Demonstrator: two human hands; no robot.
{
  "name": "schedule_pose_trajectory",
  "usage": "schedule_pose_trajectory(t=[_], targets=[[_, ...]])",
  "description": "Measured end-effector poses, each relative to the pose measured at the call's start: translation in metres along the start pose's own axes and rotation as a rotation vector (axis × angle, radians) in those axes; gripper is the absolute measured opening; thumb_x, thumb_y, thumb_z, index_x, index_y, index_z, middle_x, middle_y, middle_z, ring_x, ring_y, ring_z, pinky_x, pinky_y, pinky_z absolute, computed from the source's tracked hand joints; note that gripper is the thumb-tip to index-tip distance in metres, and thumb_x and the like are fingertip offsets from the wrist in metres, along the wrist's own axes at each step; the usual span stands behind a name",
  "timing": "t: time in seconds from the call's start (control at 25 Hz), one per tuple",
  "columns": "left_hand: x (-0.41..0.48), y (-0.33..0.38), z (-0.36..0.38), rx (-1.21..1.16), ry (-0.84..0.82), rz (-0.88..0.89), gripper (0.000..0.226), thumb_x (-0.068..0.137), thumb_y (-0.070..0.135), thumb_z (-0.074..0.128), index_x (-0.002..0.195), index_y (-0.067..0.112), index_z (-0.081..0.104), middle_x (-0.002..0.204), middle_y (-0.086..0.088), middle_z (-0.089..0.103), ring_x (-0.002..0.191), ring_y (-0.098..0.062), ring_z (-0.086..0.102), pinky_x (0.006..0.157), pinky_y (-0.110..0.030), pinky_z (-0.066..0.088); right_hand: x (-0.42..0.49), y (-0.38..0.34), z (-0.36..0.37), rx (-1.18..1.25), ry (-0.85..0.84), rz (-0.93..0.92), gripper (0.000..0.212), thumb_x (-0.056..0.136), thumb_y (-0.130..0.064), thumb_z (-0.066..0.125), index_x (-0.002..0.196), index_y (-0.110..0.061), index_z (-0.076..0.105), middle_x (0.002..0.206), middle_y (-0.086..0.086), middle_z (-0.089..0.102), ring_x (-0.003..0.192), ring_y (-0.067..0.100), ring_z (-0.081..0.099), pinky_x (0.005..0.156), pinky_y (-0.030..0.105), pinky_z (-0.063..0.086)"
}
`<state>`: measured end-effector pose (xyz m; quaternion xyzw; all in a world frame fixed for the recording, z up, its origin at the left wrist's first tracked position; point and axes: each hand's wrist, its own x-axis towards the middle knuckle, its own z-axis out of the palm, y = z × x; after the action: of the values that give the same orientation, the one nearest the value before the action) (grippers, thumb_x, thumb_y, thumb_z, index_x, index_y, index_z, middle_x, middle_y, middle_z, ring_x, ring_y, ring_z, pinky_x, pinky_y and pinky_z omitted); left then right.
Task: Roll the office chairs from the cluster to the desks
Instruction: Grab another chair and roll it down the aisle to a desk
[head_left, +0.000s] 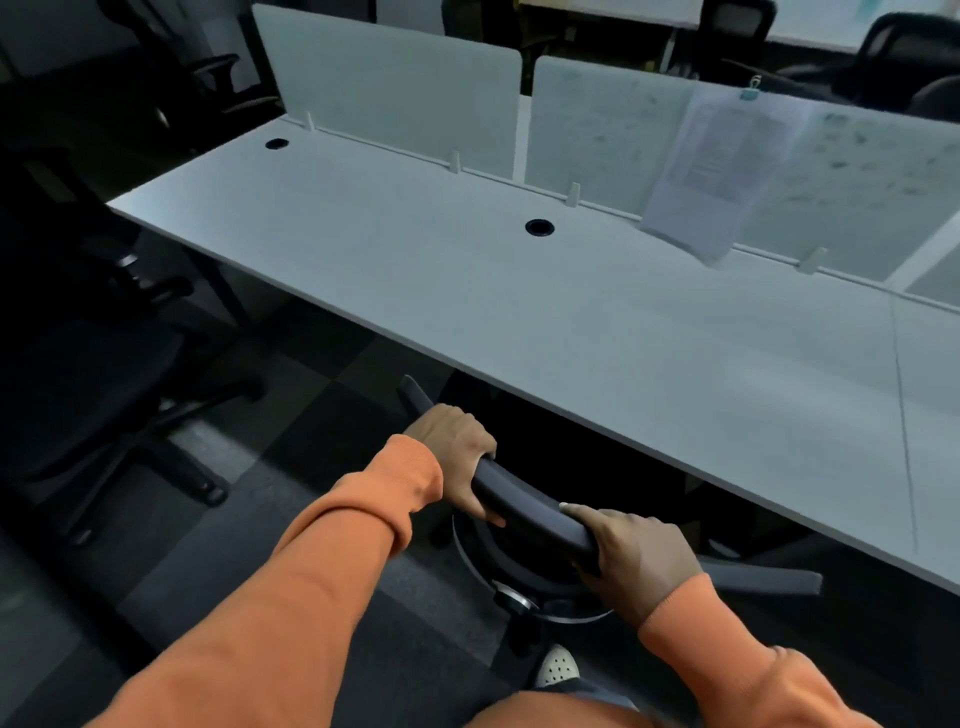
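A black office chair (530, 501) stands right in front of me, its seat mostly hidden under the long white desk (519, 312). Only the curved top edge of its backrest and part of its base show. My left hand (457, 454) grips the backrest's top edge left of centre, fingers curled over it. My right hand (636, 558) grips the same edge further right. Both sleeves are orange.
Another black office chair (88, 395) stands on the dark carpet to the left, and more chairs (904, 62) sit beyond the frosted desk dividers (395, 88). A clipped paper sheet (711, 171) hangs on the right divider. My shoe (558, 665) is by the chair base.
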<state>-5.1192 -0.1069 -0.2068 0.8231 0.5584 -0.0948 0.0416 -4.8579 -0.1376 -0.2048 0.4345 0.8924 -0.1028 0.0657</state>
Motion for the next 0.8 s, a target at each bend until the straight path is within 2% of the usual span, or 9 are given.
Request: schedule_pose_trajectory(t=[0.16, 0.24, 0.32, 0.36, 0.48, 0.56, 0.68, 0.8], targets=[[0.016, 0.002, 0.009, -0.017, 0.097, 0.066, 0.092, 0.047, 0.097, 0.031, 0.088, 0.026, 0.072, 0.076, 0.01, 0.069, 0.073, -0.013, 0.064, 0.073, -0.031, 0.051, -0.002, 0.006, 0.001, 0.023, 0.03, 0.133, 0.053, 0.09, -0.053, 0.05, 0.14, -0.043, 0.04, 0.13, -0.017, 0.06, 0.112, 0.014, 0.062, 0.084, 0.032, 0.05], [0.022, 0.005, 0.013, -0.061, 0.168, 0.094, 0.088, 0.048, 0.097, 0.035, 0.083, 0.025, 0.073, 0.071, 0.01, 0.068, 0.068, -0.014, 0.064, 0.069, -0.031, 0.051, -0.003, 0.01, 0.0, -0.014, 0.038, 0.216, 0.058, 0.081, -0.072, 0.048, 0.129, -0.039, 0.051, 0.117, -0.014, 0.065, 0.103, 0.014, 0.065, 0.08, 0.032, 0.052], [0.026, 0.01, 0.021, -0.091, 0.239, 0.132, 0.084, 0.05, 0.099, 0.04, 0.071, 0.024, 0.07, 0.061, 0.009, 0.064, 0.058, -0.015, 0.062, 0.061, -0.031, 0.051, -0.007, 0.012, 0.003, -0.069, 0.1, 0.308, 0.081, 0.066, -0.096, 0.032, 0.11, -0.035, 0.062, 0.1, -0.011, 0.07, 0.09, 0.013, 0.068, 0.071, 0.031, 0.052], [0.027, 0.011, 0.023, -0.095, 0.269, 0.148, 0.084, 0.05, 0.1, 0.039, 0.065, 0.023, 0.068, 0.055, 0.009, 0.061, 0.053, -0.015, 0.059, 0.056, -0.03, 0.05, -0.009, 0.012, 0.008, -0.088, 0.172, 0.352, 0.09, 0.06, -0.102, 0.023, 0.096, -0.032, 0.067, 0.087, -0.009, 0.072, 0.079, 0.013, 0.069, 0.064, 0.03, 0.051], [0.023, 0.016, 0.024, -0.073, 0.337, 0.191, 0.088, 0.052, 0.104, 0.029, 0.051, 0.02, 0.057, 0.045, 0.008, 0.054, 0.042, -0.016, 0.054, 0.046, -0.025, 0.041, -0.012, 0.004, 0.027, -0.145, 0.401, 0.395, 0.092, 0.06, -0.102, 0.016, 0.06, -0.023, 0.062, 0.052, -0.004, 0.062, 0.05, 0.02, 0.064, 0.046, 0.029, 0.047], [0.012, 0.017, 0.017, -0.065, 0.308, 0.273, 0.085, 0.055, 0.102, 0.027, 0.052, 0.02, 0.05, 0.05, 0.005, 0.058, 0.048, -0.018, 0.059, 0.049, -0.024, 0.037, -0.014, -0.007, 0.036, -0.164, 0.4, 0.458, 0.092, 0.062, -0.101, 0.017, 0.055, -0.021, 0.061, 0.049, -0.002, 0.06, 0.049, 0.025, 0.063, 0.047, 0.03, 0.047], [0.0, 0.01, 0.009, 0.004, 0.202, 0.338, 0.086, 0.058, 0.099, 0.031, 0.071, 0.021, 0.064, 0.073, -0.001, 0.069, 0.072, -0.023, 0.067, 0.063, -0.029, 0.044, -0.017, -0.031, 0.035, -0.145, 0.331, 0.562, 0.099, 0.056, -0.104, 0.012, 0.06, -0.02, 0.063, 0.055, 0.001, 0.064, 0.058, 0.028, 0.066, 0.056, 0.032, 0.049], [-0.015, -0.01, 0.005, 0.055, 0.151, 0.422, 0.084, 0.062, 0.098, 0.035, 0.075, 0.021, 0.065, 0.076, 0.001, 0.069, 0.072, -0.021, 0.066, 0.067, -0.03, 0.05, -0.015, -0.071, 0.037, -0.141, 0.283, 0.65, 0.106, 0.05, -0.106, 0.005, 0.066, -0.02, 0.066, 0.059, -0.002, 0.066, 0.062, 0.024, 0.067, 0.06, 0.032, 0.048]])
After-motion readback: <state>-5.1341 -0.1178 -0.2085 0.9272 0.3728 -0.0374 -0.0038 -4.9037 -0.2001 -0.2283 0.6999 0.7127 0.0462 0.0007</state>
